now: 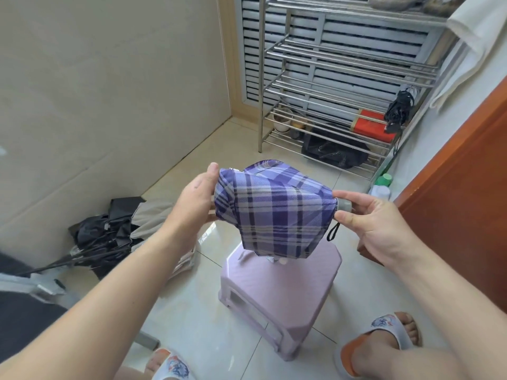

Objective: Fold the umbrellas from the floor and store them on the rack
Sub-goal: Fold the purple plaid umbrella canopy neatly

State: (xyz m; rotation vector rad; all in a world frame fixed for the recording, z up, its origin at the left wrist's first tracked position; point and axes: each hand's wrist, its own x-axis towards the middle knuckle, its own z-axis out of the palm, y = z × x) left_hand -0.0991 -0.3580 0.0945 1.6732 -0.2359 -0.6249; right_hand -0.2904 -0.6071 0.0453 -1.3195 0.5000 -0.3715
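The purple plaid umbrella (274,209) is held level in the air above a pink plastic stool (279,300), between the two hands and well short of the steel rack (343,78) by the louvred wall. Its grey handle (344,205) is pinched between thumb and fingers of the right hand (381,223), with a black wrist loop (333,233) dangling below. The far end is met by the left hand (197,198), whose palm lies against the loose cloth; whether its fingers are curled around the tip or merely pressed flat cannot be told, since they are hidden behind the fabric.

The umbrella is judged to be light, being carried by a fingertip pinch alone. The canopy is soft and slack, billowing and sagging at the middle, so no firm hold can be expected from the cloth itself; thin fabric of this kind is likely to slide under the palm. The handle and the rigid shaft within are the sound places to be gripped, while the panels are gathered and wrapped around the shaft. A heap of dark umbrellas (104,234) lies on the floor (192,311) at the left.
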